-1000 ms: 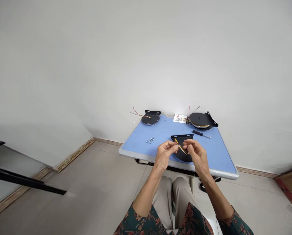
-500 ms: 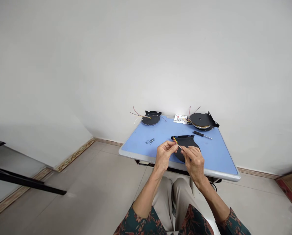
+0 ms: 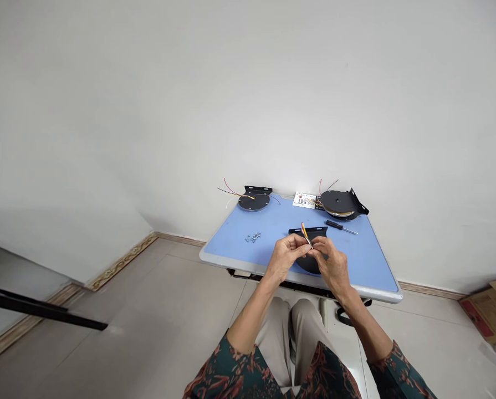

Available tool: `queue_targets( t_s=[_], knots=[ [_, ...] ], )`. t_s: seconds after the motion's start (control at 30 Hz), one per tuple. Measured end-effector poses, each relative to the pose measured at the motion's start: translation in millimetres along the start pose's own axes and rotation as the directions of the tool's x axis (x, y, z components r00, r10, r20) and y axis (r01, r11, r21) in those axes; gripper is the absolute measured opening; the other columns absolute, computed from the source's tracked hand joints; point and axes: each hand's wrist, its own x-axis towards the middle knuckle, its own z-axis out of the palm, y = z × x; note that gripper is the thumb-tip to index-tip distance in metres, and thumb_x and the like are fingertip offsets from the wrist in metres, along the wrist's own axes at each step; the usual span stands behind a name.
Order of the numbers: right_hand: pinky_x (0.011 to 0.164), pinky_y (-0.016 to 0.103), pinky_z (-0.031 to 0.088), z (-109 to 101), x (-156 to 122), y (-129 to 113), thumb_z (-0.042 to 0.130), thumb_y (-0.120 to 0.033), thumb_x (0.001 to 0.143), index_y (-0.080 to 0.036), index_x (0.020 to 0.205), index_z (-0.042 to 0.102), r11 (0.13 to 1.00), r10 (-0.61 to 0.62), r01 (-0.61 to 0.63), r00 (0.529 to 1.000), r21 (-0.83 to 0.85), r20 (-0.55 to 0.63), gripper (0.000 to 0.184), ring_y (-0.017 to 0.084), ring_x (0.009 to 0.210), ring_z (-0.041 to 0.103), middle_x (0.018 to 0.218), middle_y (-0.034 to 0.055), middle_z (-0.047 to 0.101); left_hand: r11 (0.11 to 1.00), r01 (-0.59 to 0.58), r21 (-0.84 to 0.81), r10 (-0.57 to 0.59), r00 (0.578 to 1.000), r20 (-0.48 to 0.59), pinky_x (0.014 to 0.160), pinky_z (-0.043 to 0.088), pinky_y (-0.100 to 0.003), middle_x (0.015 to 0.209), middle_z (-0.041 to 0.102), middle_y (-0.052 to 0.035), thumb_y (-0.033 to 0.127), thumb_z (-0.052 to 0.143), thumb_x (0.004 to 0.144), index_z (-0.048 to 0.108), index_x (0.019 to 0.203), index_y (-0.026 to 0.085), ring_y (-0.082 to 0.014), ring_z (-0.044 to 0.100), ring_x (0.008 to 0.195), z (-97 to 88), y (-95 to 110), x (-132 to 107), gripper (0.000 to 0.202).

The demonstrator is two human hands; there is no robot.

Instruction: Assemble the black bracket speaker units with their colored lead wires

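Observation:
A small bundle of coloured wires (image 3: 305, 231), with yellow, red and white strands showing, is pinched between my two hands. My left hand (image 3: 288, 256) grips it from the left with thumb and fingers closed. From the right, my right hand (image 3: 331, 265) pinches its lower end, and the fingertips of both hands almost meet. Beneath them on the blue table lies a round black metal plate (image 3: 308, 266) with a slotted, bent-up flange, partly covered by my hands. Whether the wires join this plate is hidden.
On the blue table (image 3: 235, 244) lie several small screws (image 3: 254, 238) at left and a black-handled screwdriver (image 3: 335, 224) at right. At the back are a wired black disc (image 3: 251, 204), a printed card (image 3: 303, 200) and stacked black discs (image 3: 335, 202). A cardboard box (image 3: 491, 310) stands on the floor.
My right hand has shifted its fingers closer to my left fingertips. The wire bundle now stands more upright and slightly further right. The view has moved a little.

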Motion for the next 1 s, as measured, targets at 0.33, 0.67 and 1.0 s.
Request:
queue_targets(
  t_s=[0.33,0.67,1.0],
  knots=[
    [0.079,0.034,0.053,-30.6,48.4,-14.1,0.071,-0.045,0.082,-0.020,0.081,0.077,0.977,0.196,-0.203,0.975,0.060,0.104,0.026,0.024,0.083,0.072,0.085,0.0051,0.079,0.961,-0.101,0.258,0.085,0.994,0.071,0.065,0.048,-0.024,0.068,0.067,0.0011,0.035,0.078,0.073,0.067,0.076,0.015,-0.0109,0.059,0.063,8.5,4.5,24.1,0.023],
    [0.063,0.029,0.042,-18.9,64.7,-12.6,0.072,-0.043,0.077,-0.018,0.071,0.069,0.945,0.279,-0.261,0.958,0.198,-0.070,0.026,0.015,0.062,0.053,0.065,0.0003,0.065,0.747,-0.148,0.648,0.065,0.986,0.150,0.070,0.049,-0.024,0.073,0.073,0.0017,0.010,0.073,0.074,0.071,0.072,0.018,-0.0140,0.066,0.070,7.3,-3.2,37.8,0.009],
    [0.068,0.029,0.043,-12.3,61.9,2.1,0.072,-0.039,0.079,-0.019,0.073,0.067,0.939,0.267,-0.219,0.951,0.265,-0.158,0.021,0.015,0.067,0.053,0.069,-0.0010,0.062,0.461,-0.205,0.864,0.075,0.979,0.192,0.084,0.051,-0.032,0.091,0.072,-0.0070,0.008,0.071,0.082,0.075,0.087,0.015,-0.0212,0.066,0.088,5.5,-32.1,32.6,0.010]
  ],
)
